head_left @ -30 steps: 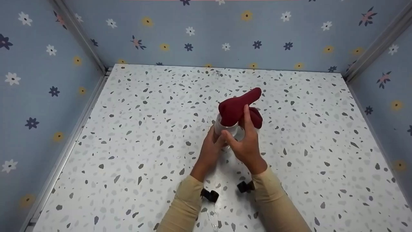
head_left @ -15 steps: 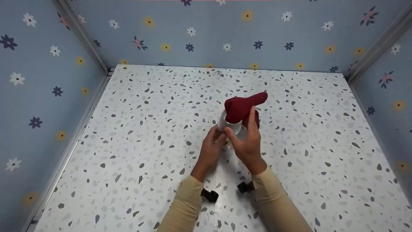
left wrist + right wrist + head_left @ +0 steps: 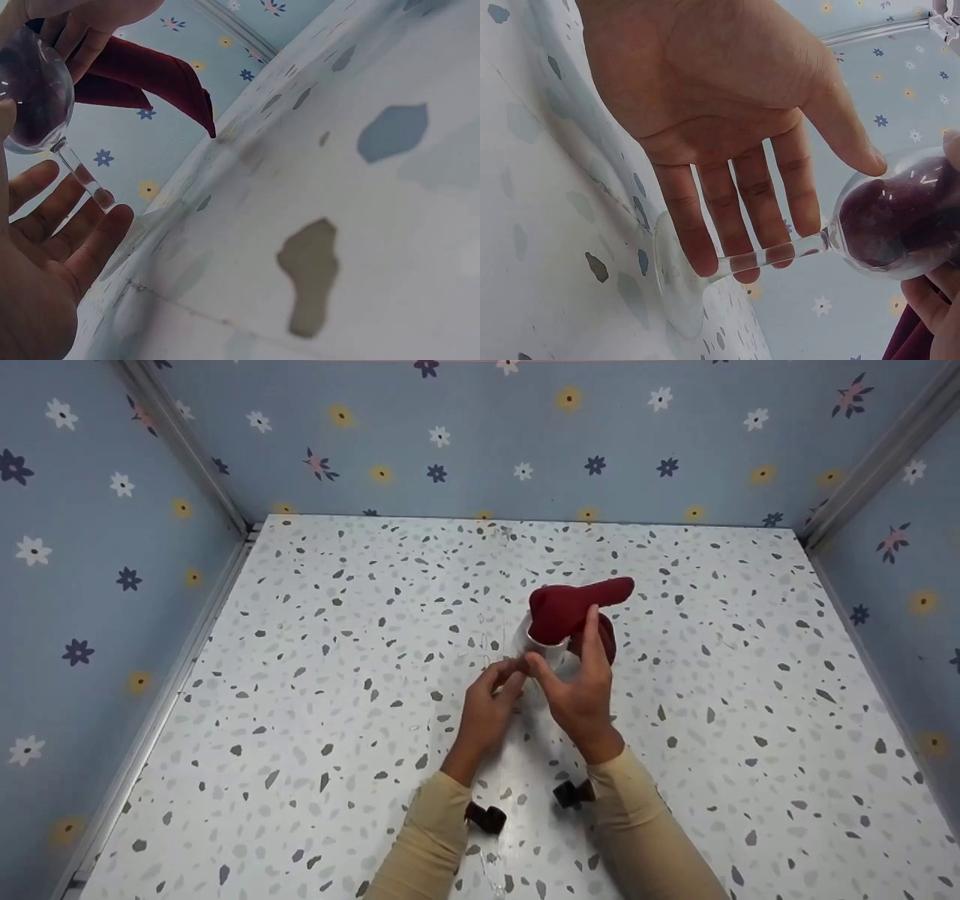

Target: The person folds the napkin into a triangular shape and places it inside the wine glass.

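A clear wine glass (image 3: 554, 652) is held above the table, tilted away from me. Dark red cloth (image 3: 564, 611) is stuffed into its bowl, and loose ends hang outside it. My left hand (image 3: 486, 711) holds the glass low down; in the right wrist view its fingers (image 3: 759, 196) lie along the stem (image 3: 769, 256) and its thumb touches the bowl (image 3: 885, 225). My right hand (image 3: 586, 701) is higher up at the bowl, thumb near the rim and index finger along the cloth. Its other fingers are partly hidden behind glass and cloth.
The white table (image 3: 337, 660) has grey terrazzo specks. Blue flowered panels (image 3: 480, 442) stand behind it and at both sides, with metal rails at the corners. A black camera (image 3: 491, 819) sits by the left sleeve, another (image 3: 568, 793) by the right.
The glass and cloth have shifted right, and the cloth's loose upper end has swung lower to the right. My left hand's fingers have slipped lower on the glass.
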`<action>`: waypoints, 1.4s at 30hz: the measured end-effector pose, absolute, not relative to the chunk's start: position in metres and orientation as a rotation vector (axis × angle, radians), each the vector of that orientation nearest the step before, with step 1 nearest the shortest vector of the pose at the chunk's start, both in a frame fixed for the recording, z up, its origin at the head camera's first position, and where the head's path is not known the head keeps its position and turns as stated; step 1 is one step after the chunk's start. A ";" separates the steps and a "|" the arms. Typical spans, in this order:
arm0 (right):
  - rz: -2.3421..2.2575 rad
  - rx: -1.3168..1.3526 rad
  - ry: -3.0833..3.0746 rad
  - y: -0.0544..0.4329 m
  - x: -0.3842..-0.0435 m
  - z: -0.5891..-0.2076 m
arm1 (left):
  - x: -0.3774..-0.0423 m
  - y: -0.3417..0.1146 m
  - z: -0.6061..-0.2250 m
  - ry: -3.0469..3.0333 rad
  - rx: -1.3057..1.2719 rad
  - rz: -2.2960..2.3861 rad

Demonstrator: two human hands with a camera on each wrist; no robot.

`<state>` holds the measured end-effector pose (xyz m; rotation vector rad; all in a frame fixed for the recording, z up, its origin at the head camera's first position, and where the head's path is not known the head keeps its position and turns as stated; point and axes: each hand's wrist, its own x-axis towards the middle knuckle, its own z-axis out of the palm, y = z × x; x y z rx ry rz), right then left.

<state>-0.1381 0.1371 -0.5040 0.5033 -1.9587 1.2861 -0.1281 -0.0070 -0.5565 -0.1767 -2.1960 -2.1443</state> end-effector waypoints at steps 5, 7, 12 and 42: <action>1.242 0.507 -1.973 0.138 -0.138 -0.504 | -0.129 -0.008 -0.560 -2.168 -0.226 -2.168; 1.230 0.510 -1.973 0.138 -0.138 -0.503 | -0.129 -0.008 -0.560 -2.159 -0.233 -2.167; 1.220 0.510 -1.967 0.138 -0.138 -0.501 | -0.127 -0.009 -0.554 -2.133 -0.218 -2.218; 1.214 0.493 -2.013 0.144 -0.142 -0.500 | -0.129 -0.006 -0.562 -2.321 -0.273 -1.995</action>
